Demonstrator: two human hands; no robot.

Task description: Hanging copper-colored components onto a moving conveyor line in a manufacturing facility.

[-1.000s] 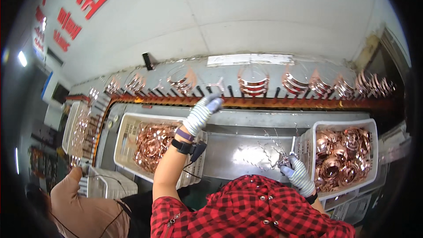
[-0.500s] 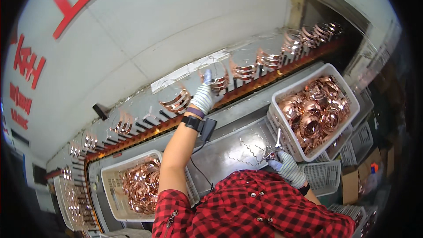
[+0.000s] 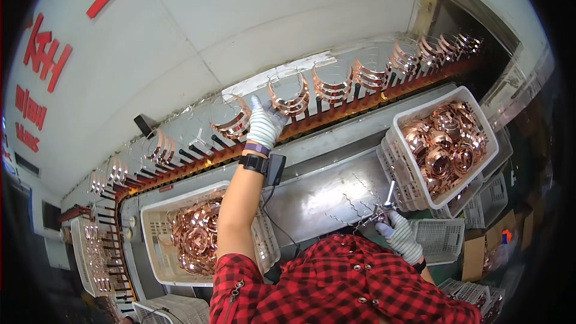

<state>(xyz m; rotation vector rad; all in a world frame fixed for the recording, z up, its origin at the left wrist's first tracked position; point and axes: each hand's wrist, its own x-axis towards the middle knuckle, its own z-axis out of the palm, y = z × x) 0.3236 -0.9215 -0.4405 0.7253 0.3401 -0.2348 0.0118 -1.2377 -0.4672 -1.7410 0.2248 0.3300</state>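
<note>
My left hand [image 3: 266, 123], in a striped glove, reaches up to the conveyor line with its fingers apart. It is between one set of shiny copper-coloured curved bands [image 3: 239, 125] on its left and another set of bands [image 3: 292, 105] on its right. Whether the fingertips touch either set cannot be made out. Low on the right, my right hand [image 3: 401, 239], gloved too, is closed around a metal wire rack [image 3: 379, 211]. Thin wavy prongs fan out from that rack to the left, and a bright straight rod points upward. My fingers partly hide its grip.
The conveyor [image 3: 312, 125] carries more band sets along the wall and curves away at left. A white basket [image 3: 433, 199] of copper-coloured pieces stands right; another basket [image 3: 157, 264] of them is at left. Between them lies a metal tray [image 3: 321, 189]. Empty crates [image 3: 441, 237] sit lower right.
My left hand has shifted left, from beside one band set to the gap by the neighbouring set. My right hand keeps the wire rack, held slightly lower. The whole view has turned a little.
</note>
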